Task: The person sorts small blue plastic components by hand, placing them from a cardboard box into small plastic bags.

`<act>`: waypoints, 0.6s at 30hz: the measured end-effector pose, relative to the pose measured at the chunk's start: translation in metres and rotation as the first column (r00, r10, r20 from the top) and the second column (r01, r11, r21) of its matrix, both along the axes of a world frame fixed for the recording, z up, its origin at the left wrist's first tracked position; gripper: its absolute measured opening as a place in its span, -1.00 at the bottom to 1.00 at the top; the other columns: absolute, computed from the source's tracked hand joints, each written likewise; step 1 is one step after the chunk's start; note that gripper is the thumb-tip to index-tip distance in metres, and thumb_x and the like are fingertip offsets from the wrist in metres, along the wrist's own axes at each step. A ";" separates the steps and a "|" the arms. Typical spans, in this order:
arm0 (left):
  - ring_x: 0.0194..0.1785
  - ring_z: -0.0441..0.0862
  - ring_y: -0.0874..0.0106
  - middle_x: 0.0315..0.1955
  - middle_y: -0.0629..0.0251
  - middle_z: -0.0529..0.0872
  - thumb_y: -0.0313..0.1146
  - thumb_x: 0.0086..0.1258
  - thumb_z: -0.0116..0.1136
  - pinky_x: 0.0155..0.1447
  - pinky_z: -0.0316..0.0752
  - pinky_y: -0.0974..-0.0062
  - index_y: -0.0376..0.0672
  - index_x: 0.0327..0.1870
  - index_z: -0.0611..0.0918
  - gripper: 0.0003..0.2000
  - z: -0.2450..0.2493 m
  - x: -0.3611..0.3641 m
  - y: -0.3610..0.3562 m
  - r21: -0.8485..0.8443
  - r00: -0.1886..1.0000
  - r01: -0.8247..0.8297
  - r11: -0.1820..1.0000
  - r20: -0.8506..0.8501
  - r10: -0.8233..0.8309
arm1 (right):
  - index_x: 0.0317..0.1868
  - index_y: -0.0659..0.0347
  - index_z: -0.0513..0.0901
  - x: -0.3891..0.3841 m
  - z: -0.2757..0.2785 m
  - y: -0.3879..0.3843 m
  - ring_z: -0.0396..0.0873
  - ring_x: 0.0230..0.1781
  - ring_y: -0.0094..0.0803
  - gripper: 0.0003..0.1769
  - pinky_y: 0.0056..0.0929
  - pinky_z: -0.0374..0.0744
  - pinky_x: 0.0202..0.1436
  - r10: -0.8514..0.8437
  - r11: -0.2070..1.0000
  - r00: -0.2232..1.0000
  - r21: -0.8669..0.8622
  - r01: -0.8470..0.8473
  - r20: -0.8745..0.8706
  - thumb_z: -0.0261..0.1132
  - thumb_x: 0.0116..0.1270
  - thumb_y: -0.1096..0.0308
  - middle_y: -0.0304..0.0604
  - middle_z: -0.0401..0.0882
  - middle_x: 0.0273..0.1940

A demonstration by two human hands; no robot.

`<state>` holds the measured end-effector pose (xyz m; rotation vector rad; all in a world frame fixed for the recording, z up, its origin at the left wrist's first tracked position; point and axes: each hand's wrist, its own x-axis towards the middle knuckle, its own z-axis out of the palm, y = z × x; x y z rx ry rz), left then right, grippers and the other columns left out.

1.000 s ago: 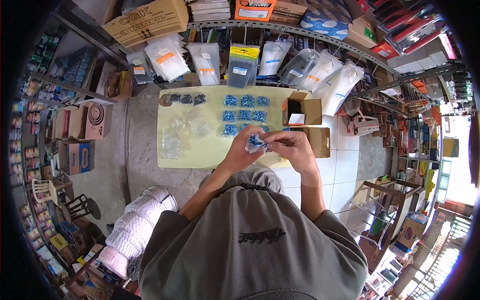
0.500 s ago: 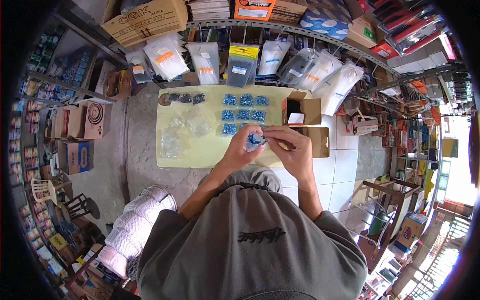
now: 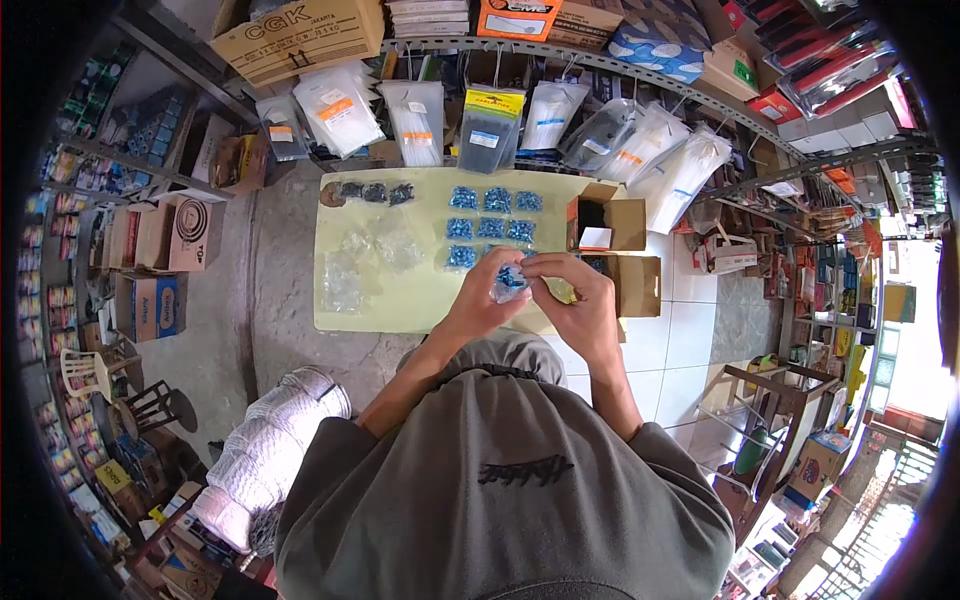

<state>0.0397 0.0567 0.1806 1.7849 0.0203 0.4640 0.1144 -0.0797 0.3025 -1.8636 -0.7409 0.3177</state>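
My left hand (image 3: 482,303) is closed around a small clear plastic bag (image 3: 510,284) with blue pieces inside, held over the near edge of the pale yellow table (image 3: 385,318). From the other side, my right hand (image 3: 577,300) has its fingers pinched together at the bag's upper edge. Just beyond my hands, similar filled bags (image 3: 495,200) lie in neat rows. The blue pieces look like small metal fasteners, too small to name exactly. To the right, an open cardboard box (image 3: 640,285) is partly hidden by my right hand.
Empty-looking clear bags (image 3: 398,243) and several bags of dark pieces (image 3: 374,192) lie on the table's left. Another open box (image 3: 625,224) stands at the back right. Hanging packs of cable ties (image 3: 415,125) line the shelf behind. A big rope roll (image 3: 275,450) sits lower left.
My right fingers have shifted slightly at the bag's top, drawn closer together. The bag stays in my left hand. The whole view has moved very slightly.
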 end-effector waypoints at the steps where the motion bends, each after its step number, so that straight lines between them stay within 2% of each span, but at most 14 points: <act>1: 0.03 0.60 0.14 -0.01 0.06 0.58 -0.47 0.15 0.40 0.14 0.49 0.30 -0.23 0.17 0.46 -0.46 -0.001 0.000 0.000 0.002 1.000 -0.005 1.000 0.020 0.005 | -0.20 0.36 0.74 0.000 -0.001 0.000 0.73 -0.07 -0.31 -0.83 -0.43 0.63 0.05 0.001 1.000 1.000 0.000 -0.001 0.001 0.33 0.18 0.67 -0.08 0.76 -0.14; 14: 0.05 0.59 0.11 -0.03 0.07 0.58 -0.55 0.10 0.40 0.14 0.48 0.31 -0.22 0.14 0.46 -0.46 -0.002 0.001 0.000 0.025 0.998 -0.006 1.000 0.057 0.005 | -0.17 0.35 0.73 -0.002 -0.010 0.002 0.71 -0.06 -0.34 -0.80 -0.43 0.61 0.05 0.016 1.000 1.000 0.018 -0.016 0.017 0.33 0.17 0.67 -0.08 0.75 -0.13; 18: 0.06 0.59 0.12 -0.03 0.08 0.58 -0.57 0.09 0.38 0.15 0.48 0.31 -0.22 0.13 0.47 -0.48 0.004 0.000 0.000 -0.025 0.999 0.005 1.000 0.051 -0.004 | -0.17 0.36 0.72 -0.002 -0.012 0.002 0.71 -0.06 -0.34 -0.81 -0.44 0.61 0.05 0.026 0.999 1.000 0.022 -0.026 0.012 0.34 0.18 0.67 -0.08 0.75 -0.14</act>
